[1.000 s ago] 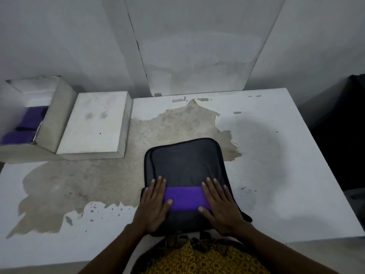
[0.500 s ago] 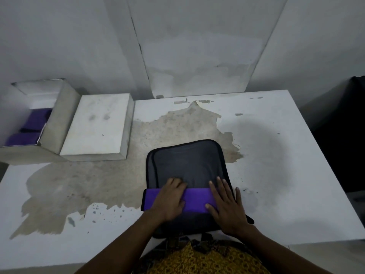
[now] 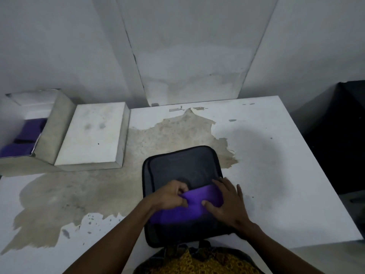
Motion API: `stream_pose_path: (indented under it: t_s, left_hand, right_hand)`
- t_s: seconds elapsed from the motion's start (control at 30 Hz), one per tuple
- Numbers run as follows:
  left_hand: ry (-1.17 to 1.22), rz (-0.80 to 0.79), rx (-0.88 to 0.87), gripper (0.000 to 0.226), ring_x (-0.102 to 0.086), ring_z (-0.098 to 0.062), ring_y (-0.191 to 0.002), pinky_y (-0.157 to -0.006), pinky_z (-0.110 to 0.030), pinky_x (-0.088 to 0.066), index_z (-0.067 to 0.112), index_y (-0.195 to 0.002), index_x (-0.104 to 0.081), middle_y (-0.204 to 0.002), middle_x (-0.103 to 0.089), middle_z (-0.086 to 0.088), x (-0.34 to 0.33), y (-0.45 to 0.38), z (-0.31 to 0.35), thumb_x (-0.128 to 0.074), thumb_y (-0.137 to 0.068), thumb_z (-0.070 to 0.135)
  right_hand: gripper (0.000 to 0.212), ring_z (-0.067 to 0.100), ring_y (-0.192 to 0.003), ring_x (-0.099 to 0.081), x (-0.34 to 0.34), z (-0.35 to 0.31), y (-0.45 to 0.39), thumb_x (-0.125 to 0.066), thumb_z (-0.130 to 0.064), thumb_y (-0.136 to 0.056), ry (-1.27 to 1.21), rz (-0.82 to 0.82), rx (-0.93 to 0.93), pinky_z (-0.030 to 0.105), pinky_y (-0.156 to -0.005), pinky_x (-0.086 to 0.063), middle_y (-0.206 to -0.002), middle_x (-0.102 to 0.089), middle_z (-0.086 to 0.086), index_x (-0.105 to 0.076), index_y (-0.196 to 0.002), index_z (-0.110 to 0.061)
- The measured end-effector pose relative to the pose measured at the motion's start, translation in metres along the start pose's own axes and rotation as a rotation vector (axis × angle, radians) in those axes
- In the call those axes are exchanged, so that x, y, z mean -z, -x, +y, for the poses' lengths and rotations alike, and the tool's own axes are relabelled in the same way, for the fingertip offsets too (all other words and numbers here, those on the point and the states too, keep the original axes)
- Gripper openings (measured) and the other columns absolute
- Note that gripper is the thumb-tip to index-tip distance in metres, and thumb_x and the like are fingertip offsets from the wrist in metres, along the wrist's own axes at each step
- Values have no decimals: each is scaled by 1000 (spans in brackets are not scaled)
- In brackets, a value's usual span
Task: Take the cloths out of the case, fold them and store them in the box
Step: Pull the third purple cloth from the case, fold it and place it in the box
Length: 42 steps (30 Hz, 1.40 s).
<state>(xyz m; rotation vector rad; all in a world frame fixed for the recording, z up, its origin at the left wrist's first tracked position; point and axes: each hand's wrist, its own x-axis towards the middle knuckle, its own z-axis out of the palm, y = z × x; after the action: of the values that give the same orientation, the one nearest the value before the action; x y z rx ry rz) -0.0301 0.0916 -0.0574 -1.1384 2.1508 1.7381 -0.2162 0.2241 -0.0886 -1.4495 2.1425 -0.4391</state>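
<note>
A flat black case (image 3: 183, 167) lies near the table's front edge. On its near half lies a purple cloth (image 3: 199, 200). My left hand (image 3: 169, 196) pinches the cloth's far left edge and lifts it into a ridge. My right hand (image 3: 227, 202) lies flat with spread fingers on the cloth's right end. An open white box (image 3: 57, 127) stands at the far left, with folded purple cloths (image 3: 23, 139) inside it.
The box's white lid (image 3: 92, 135) lies flat beside the box. The white table (image 3: 286, 175) has a large worn brown patch in its middle. A dark object (image 3: 345, 135) stands beyond the table's right edge. A wall rises right behind the table.
My left hand went from lying flat on the cloth to pinching its edge and pulling it up toward the right. My right hand stayed pressed on the cloth's right end.
</note>
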Motion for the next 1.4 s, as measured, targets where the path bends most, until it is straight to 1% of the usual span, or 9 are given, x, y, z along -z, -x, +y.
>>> stream_pose_path:
  t_s: [0.13, 0.23, 0.33, 0.57, 0.7, 0.8, 0.93, 1.2, 1.4]
  left_hand:
    - [427, 51, -58, 26, -67, -22, -78, -71, -30, -54, 4, -94, -67, -89, -72, -16, 18, 15, 19, -75, -69, 4]
    - [715, 145, -106, 27, -69, -20, -76, -66, -26, -56, 4, -97, -67, -91, -73, -14, 30, 26, 37, -75, -72, -1]
    - [885, 228, -147, 36, -69, -20, -84, -71, -26, -56, -1, -108, -65, -99, -72, -15, 45, 38, 56, -72, -73, 1]
    - [873, 306, -221, 42, -70, -26, -89, -72, -30, -58, 2, -111, -64, -103, -72, -19, 69, 65, 88, -75, -71, 10]
    - [783, 484, -293, 39, -71, -28, -86, -70, -32, -58, 6, -99, -71, -95, -75, -16, 77, 76, 100, -82, -63, 20]
    - [617, 689, -296, 38, -71, -29, -86, -75, -41, -59, 14, -90, -74, -91, -75, -8, 80, 81, 103, -84, -59, 34]
    - [651, 818, -312, 33, -68, -15, -96, -72, -27, -56, 17, -91, -74, -105, -71, 6, 75, 79, 105, -79, -64, 36]
    - [878, 1008, -229, 20, -65, -24, -79, -71, -30, -55, 9, -89, -70, -87, -72, -12, 61, 70, 116, -68, -84, 28]
    - [882, 1152, -191, 14, -71, -24, -80, -70, -30, -59, 10, -93, -73, -86, -75, -9, 69, 79, 110, -68, -86, 22]
  right_hand:
    - [58, 15, -129, -44, 23, -21, -7, -66, -49, -82, -487, 79, -53, 39, -109, -38, -140, -48, -3, -49, -133, -26]
    - [29, 8, -125, -51, 38, -40, -12, -52, -19, -96, -756, 122, 30, 30, -109, -40, -132, -58, -4, -57, -124, -26]
    - [45, -2, -125, -49, 51, -60, -18, -45, -7, -86, -755, 128, 206, 17, -108, -37, -135, -53, 0, -50, -130, -15]
    - [44, 5, -122, -53, 74, -118, -37, -67, -5, -83, -689, 271, 427, 17, -105, -40, -127, -60, -2, -55, -125, -11]
    - [19, -20, -90, -58, 77, -137, -48, -62, -3, -89, -714, 276, 354, 16, -92, -48, -91, -62, -15, -64, -108, -2]
    - [19, -2, -74, -62, 76, -144, -56, -59, 7, -88, -709, 204, 286, 20, -86, -51, -84, -68, -2, -67, -103, 1]
    - [26, -3, -80, -65, 82, -152, -53, -59, -3, -92, -757, 153, 426, 11, -69, -49, -85, -69, -24, -65, -98, -27]
    - [19, 26, -84, -65, 74, -160, -54, -47, -29, -99, -979, -65, 442, 46, -71, -54, -92, -69, 6, -64, -106, -25]
    - [43, 15, -105, -65, 59, -179, -52, -72, -35, -82, -1018, -236, 451, 28, -83, -56, -114, -67, -4, -53, -122, -33]
